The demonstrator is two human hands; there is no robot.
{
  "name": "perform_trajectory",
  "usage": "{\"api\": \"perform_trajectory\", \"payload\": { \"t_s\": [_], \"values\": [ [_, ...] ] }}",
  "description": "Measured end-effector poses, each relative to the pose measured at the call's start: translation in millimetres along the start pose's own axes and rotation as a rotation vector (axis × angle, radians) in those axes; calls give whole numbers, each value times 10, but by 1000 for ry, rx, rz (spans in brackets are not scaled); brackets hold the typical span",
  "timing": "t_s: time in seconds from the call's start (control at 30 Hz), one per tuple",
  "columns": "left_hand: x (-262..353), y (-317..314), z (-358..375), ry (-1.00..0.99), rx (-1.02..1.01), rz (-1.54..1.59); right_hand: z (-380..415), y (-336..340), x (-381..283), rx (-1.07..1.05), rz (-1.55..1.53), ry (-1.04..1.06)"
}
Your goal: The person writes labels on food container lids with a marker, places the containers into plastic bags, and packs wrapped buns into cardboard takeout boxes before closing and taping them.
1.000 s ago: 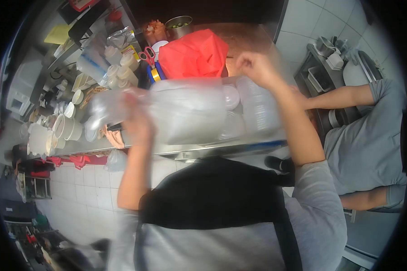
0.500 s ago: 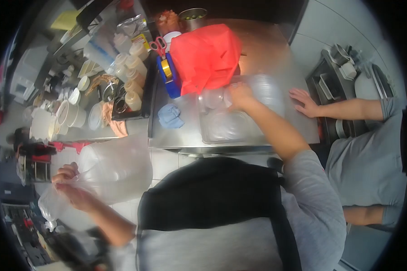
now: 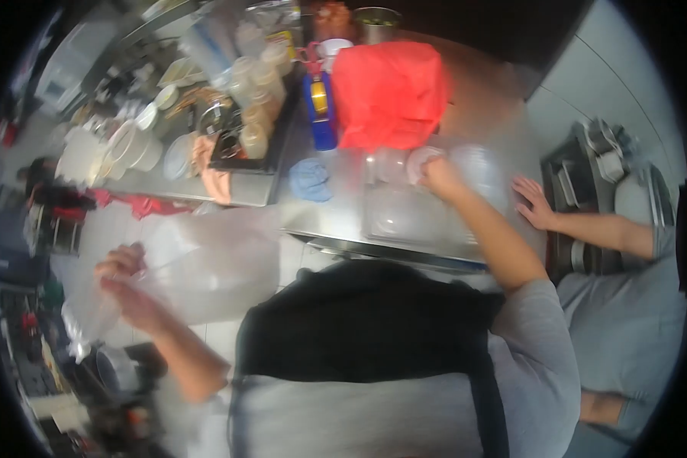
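Observation:
My left hand (image 3: 126, 284) is closed around the gathered neck of a clear plastic bag (image 3: 214, 263). The bag hangs off the counter's front edge and bulges with pale contents that blur through the film. Over the steel counter, my right hand (image 3: 440, 179) has its fingers curled at the rim of a round clear plastic container (image 3: 418, 162). Around it lie a rectangular clear container (image 3: 404, 215), a second round one (image 3: 391, 164) and a row of nested clear pieces (image 3: 477, 172).
A red bag (image 3: 393, 91) stands behind the containers, beside a blue tape dispenser (image 3: 320, 114) and blue cloth (image 3: 311, 180). Squeeze bottles (image 3: 256, 137) fill a black tray on the left. At right, another person's hand (image 3: 534, 202) rests on the counter edge.
The view has shifted, so the counter sits further right. My right hand now shows a round container at its fingertips. My left hand keeps its grip on the bag.

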State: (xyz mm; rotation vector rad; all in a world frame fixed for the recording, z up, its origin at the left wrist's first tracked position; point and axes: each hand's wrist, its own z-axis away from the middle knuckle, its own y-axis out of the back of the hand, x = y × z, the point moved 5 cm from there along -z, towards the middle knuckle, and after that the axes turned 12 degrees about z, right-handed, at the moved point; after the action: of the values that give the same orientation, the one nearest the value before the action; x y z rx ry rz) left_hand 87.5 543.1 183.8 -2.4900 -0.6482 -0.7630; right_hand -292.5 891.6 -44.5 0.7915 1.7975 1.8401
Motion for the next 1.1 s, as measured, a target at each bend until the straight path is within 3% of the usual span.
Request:
{"api": "perform_trajectory", "payload": {
  "t_s": [0.13, 0.2, 0.27, 0.77, 0.87, 0.93, 1.0, 1.07, 1.1],
  "values": [
    [-10, -36, -7, 40, -45, 79, -26, 5, -35, -72, 106, -45],
    [26, -131, -3, 39, -28, 55, -3, -3, -70, 104, 122, -22],
    [31, -157, 6, 42, -28, 54, 72, 229, -239, 141, 162, 52],
    [61, 27, 143, 68, 37, -5, 31, 105, -218, -91, 109, 49],
    [-1, 109, 174, 101, 53, 35, 25, 39, -121, -12, 97, 68],
    [-56, 252, 210, 135, 82, -18, 81, 210, -177, 58, -61, 157],
    [-64, 146, 195, 82, 6, -65, 88, 318, -296, -258, -152, 206],
    [-90, 83, 190, 36, 14, -40, 207, 391, -389, -179, -240, 435],
    [-96, 67, 190, 46, -25, -48, 274, 380, -419, -179, -170, 448]
  ]
}}
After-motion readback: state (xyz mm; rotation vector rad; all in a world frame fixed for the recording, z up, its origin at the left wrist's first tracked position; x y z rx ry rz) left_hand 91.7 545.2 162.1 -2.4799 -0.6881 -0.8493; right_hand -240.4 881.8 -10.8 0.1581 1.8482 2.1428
